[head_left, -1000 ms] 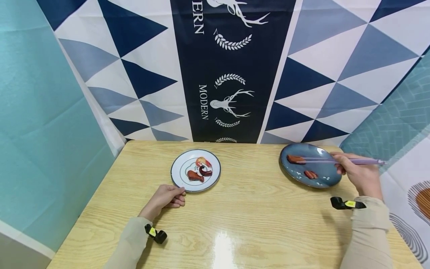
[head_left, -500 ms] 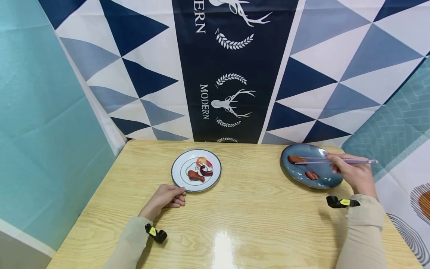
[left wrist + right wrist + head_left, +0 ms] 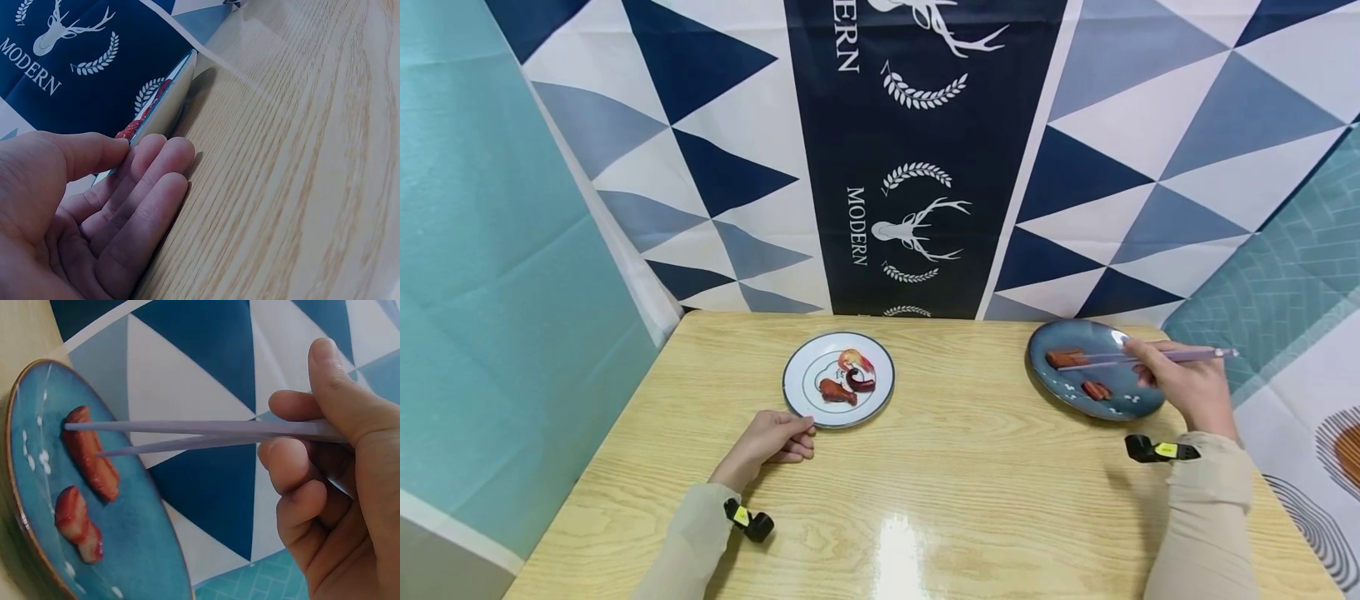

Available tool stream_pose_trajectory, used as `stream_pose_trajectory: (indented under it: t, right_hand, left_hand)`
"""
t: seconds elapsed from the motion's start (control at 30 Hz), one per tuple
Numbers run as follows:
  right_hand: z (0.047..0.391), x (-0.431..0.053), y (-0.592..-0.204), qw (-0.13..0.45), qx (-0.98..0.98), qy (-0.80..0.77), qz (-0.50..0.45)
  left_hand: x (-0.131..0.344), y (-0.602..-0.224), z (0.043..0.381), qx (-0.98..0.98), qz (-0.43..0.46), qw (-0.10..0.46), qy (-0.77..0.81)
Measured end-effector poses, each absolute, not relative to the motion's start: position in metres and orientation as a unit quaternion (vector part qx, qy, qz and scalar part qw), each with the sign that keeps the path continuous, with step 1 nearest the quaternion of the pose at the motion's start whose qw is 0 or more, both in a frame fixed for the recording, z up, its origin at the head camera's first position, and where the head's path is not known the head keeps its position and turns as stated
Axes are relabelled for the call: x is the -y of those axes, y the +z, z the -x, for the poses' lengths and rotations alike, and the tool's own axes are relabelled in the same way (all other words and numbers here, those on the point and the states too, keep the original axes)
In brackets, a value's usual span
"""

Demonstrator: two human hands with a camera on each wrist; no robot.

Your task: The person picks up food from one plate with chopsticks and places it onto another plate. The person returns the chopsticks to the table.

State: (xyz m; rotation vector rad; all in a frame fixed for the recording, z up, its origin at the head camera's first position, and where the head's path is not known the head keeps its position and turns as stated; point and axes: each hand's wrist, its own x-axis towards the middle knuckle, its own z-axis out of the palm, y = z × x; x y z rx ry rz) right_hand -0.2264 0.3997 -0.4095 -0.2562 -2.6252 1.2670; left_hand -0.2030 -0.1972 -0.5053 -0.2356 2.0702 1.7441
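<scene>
My left hand (image 3: 769,439) pinches the near-left rim of a white plate (image 3: 805,367) with a dark blue edge, thumb on top and fingers below. On that plate lie a toy drumstick (image 3: 838,393), a shrimp (image 3: 852,359) and a dark red curved piece (image 3: 861,383). In my right hand (image 3: 1197,390) is a pair of pale purple chopsticks (image 3: 206,428). Their slightly spread tips overlap a long brown piece of meat (image 3: 105,480) on a blue oval plate (image 3: 140,550). A smaller red and pink striped piece of meat (image 3: 74,515) lies beside it.
Both plates stand toward the back of a wooden table (image 3: 955,467), one left of centre, one at the right. A patterned cloth (image 3: 910,125) hangs behind the back edge. Teal cloth (image 3: 497,275) borders the left side. Black cameras (image 3: 1161,450) sit on both wrists.
My right hand has shifted a little to the left, and the chopstick tips have spread and come down along the brown meat piece. The left hand and white plate stay put.
</scene>
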Motion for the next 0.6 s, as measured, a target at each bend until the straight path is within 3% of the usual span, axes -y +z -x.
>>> stream_pose_trajectory:
  t: [0.47, 0.6]
  right_hand:
    - [0.2268, -0.3922, -0.4067, 0.098, 0.851, 0.51, 0.073]
    - [0.231, -0.3906, -0.4107, 0.128, 0.853, 0.503, 0.059]
  left_hand:
    - [0.1977, -0.5039, 0.2023, -0.746, 0.089, 0.208, 0.626]
    - [0.1974, -0.504, 0.2021, -0.745, 0.089, 0.208, 0.627]
